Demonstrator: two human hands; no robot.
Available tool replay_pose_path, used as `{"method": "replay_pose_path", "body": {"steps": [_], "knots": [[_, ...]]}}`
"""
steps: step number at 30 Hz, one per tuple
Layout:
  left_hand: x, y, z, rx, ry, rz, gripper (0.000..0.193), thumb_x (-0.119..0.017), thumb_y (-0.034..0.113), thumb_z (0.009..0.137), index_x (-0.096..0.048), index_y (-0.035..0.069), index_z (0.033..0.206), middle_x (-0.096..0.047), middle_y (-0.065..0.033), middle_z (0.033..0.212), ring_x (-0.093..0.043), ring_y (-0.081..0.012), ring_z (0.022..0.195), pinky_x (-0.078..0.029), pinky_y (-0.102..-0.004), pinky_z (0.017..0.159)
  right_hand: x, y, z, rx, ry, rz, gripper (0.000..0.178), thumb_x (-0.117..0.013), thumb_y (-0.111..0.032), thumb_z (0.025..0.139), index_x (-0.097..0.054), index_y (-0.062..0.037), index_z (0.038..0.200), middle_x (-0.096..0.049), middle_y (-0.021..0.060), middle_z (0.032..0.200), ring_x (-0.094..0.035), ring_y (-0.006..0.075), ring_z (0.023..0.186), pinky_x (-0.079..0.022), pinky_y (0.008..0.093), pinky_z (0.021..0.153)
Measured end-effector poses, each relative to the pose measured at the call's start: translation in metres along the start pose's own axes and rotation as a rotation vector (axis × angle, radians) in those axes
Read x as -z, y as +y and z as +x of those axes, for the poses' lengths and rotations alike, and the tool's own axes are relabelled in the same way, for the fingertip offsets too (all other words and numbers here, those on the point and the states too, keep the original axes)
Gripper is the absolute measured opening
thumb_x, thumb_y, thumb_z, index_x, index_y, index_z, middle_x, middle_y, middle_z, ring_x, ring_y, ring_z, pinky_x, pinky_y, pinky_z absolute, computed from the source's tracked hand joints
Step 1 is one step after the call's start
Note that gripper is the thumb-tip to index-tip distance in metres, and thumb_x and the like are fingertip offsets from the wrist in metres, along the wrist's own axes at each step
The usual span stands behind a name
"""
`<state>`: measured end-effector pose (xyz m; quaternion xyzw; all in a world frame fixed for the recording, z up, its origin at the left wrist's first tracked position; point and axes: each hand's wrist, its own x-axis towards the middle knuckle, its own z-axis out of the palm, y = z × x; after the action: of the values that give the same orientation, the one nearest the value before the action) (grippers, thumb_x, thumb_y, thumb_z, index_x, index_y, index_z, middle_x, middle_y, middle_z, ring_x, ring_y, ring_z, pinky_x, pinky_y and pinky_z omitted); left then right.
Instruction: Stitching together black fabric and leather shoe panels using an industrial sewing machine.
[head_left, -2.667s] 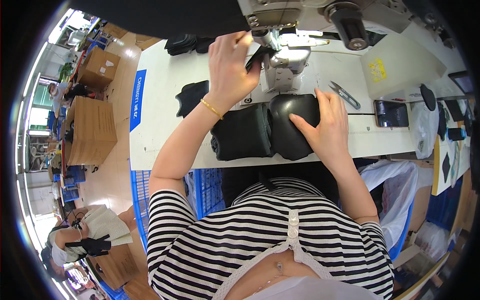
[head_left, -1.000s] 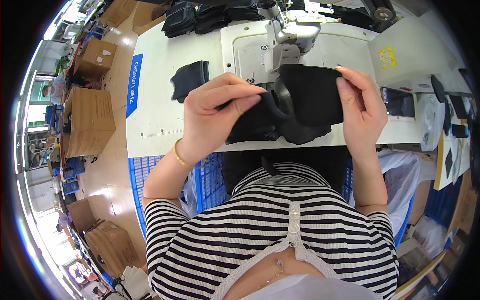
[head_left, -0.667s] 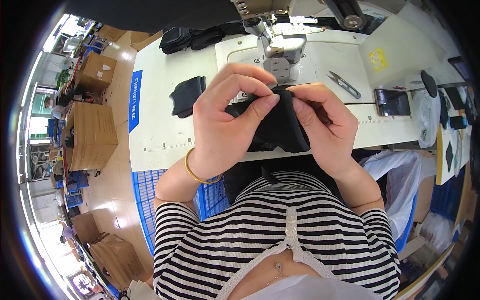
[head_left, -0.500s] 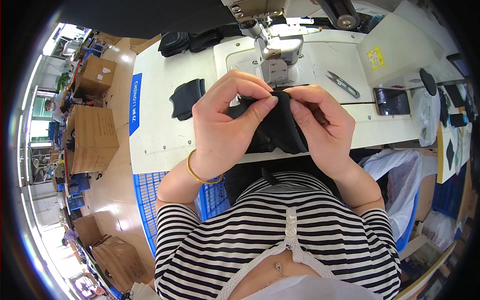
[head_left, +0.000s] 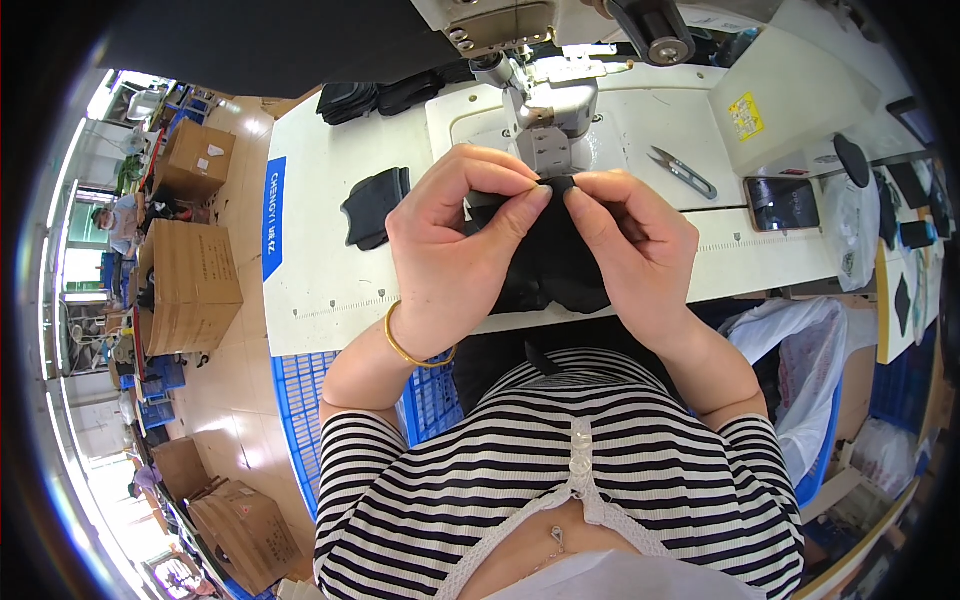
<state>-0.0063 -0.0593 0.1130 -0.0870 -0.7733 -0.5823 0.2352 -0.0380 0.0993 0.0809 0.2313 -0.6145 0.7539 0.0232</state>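
Between my hands hangs a piece of black fabric (head_left: 555,250), held just in front of the sewing machine (head_left: 550,110). My left hand (head_left: 460,225) pinches its top edge between thumb and forefinger. Close beside it, my right hand (head_left: 640,235) pinches the same edge, its other fingers curled in. The lower part of the cloth drapes down toward the table's front edge, and my hands partly cover its sides. A small stack of black fabric pieces (head_left: 376,208) lies on the white table (head_left: 320,260) to the left of my left hand.
Thread snips (head_left: 685,172) and a phone (head_left: 783,204) lie on the table at the right. More black pieces (head_left: 350,100) are piled at the back left. Blue plastic crates (head_left: 300,400) stand below the table, and cardboard boxes (head_left: 195,285) line the floor at left.
My fingertips have drawn slightly closer along the fabric's top edge, the right hand shifting a little left. The cloth now hangs turned differently. The whole view has shifted slightly.
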Motion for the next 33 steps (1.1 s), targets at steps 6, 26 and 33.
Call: {"method": "replay_pose_path", "body": {"steps": [6,26,33], "knots": [[-0.001,0.003,0.003,0.11,0.016,-0.076,0.01,-0.073,-0.002,0.082,-0.065,-0.001,0.089,-0.067,-0.0028,0.09,-0.06,-0.0082,0.084,-0.049,-0.0217,0.078,0.0,-0.001,0.002,0.004,0.024,-0.025,0.008,-0.065,-0.004,0.092,-0.066,0.0019,0.097,-0.064,0.0021,0.082,-0.057,0.004,0.071,-0.045,0.0185,0.062],[0.009,-0.01,0.012,0.199,0.096,-0.2,0.011,-0.074,0.0,0.084,-0.07,-0.003,0.094,-0.068,-0.0014,0.085,-0.059,-0.0063,0.077,-0.048,-0.018,0.072,0.002,0.006,-0.004,-0.07,0.037,0.027,0.013,-0.067,-0.007,0.09,-0.067,0.0019,0.099,-0.068,0.0052,0.087,-0.061,0.0057,0.071,-0.047,0.0195,0.061],[0.007,-0.014,0.01,0.2,0.153,-0.243,0.012,-0.073,0.0,0.085,-0.07,-0.003,0.096,-0.068,-0.0015,0.087,-0.059,-0.005,0.078,-0.048,-0.0176,0.074,0.011,0.0,-0.005,-0.103,-0.021,-0.139,0.014,-0.067,-0.011,0.091,-0.068,0.0008,0.098,-0.067,0.0031,0.073,-0.057,0.0039,0.06,-0.044,0.0194,0.053]]}}
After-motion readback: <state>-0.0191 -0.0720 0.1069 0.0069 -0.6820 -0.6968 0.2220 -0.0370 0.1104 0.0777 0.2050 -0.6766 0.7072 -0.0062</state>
